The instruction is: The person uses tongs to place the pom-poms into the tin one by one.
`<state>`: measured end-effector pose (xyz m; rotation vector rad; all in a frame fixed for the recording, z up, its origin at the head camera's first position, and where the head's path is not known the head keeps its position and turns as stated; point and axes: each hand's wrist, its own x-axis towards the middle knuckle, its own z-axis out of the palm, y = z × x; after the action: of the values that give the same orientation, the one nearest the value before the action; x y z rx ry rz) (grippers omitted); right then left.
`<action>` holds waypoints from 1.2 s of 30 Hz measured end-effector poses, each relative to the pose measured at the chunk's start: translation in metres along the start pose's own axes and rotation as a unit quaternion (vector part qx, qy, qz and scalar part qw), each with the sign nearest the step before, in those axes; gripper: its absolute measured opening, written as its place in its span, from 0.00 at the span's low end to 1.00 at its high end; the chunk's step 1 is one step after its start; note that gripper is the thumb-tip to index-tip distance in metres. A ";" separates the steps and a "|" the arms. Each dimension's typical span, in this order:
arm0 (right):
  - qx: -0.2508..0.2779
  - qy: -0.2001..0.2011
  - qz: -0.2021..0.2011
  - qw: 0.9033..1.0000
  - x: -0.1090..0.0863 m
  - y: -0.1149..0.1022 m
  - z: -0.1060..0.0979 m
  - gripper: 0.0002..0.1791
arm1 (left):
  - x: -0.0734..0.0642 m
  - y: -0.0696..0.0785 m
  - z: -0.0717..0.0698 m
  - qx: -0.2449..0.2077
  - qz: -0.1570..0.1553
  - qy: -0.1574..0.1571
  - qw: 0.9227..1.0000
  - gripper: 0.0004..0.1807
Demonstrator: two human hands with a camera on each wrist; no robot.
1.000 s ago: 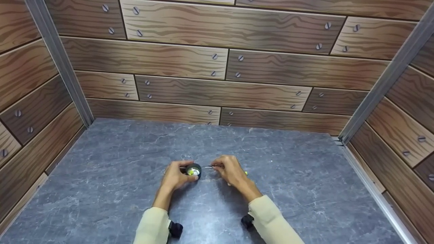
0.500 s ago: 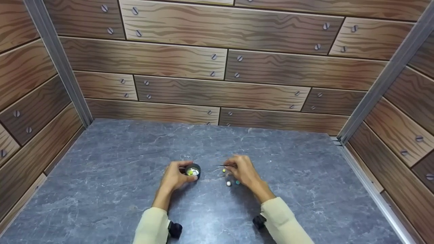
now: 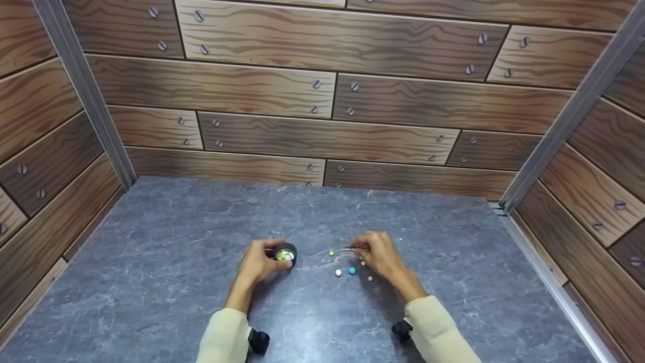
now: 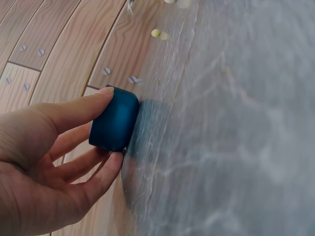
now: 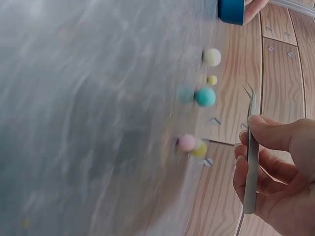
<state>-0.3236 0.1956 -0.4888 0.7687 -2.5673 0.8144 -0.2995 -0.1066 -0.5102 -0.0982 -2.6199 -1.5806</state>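
Observation:
My left hand (image 3: 258, 264) grips a small blue round cup (image 4: 117, 120) by its sides, thumb on one side and fingers on the other. In the head view, yellow and white bits show inside the cup. My right hand (image 3: 381, 258) pinches metal tweezers (image 5: 252, 162) between thumb and fingers; their bent tips stand apart with nothing between them. Between the hands lie a yellow-green ball (image 3: 331, 253), a white ball (image 3: 338, 273) and a teal ball (image 3: 352, 270). A pink ball (image 3: 370, 278) and a yellowish ball (image 5: 199, 150) lie close by my right hand.
The grey marbled tabletop (image 3: 211, 217) spreads around both hands. Wood-patterned panels (image 3: 262, 91) wall it in at the back and both sides, with metal posts (image 3: 549, 126) at the corners. A tiny pale speck (image 3: 400, 239) lies right of my right hand.
My right hand has moved to the right with the tweezers, away from the cup, and the small balls it covered now show. My left hand keeps its hold on the cup.

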 end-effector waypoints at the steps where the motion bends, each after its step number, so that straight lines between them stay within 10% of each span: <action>1: -0.004 0.001 -0.001 1.000 -0.001 0.001 -0.001 0.06 | 0.000 0.000 0.000 0.001 0.000 0.001 1.000 0.30; 36: -0.044 -0.008 0.032 0.998 -0.027 0.036 -0.025 0.06 | 0.001 -0.002 0.000 -0.007 -0.008 -0.002 1.000 0.31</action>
<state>-0.3193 0.2467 -0.4972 0.6727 -2.6342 0.7108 -0.3011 -0.1076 -0.5116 -0.0813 -2.6191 -1.6066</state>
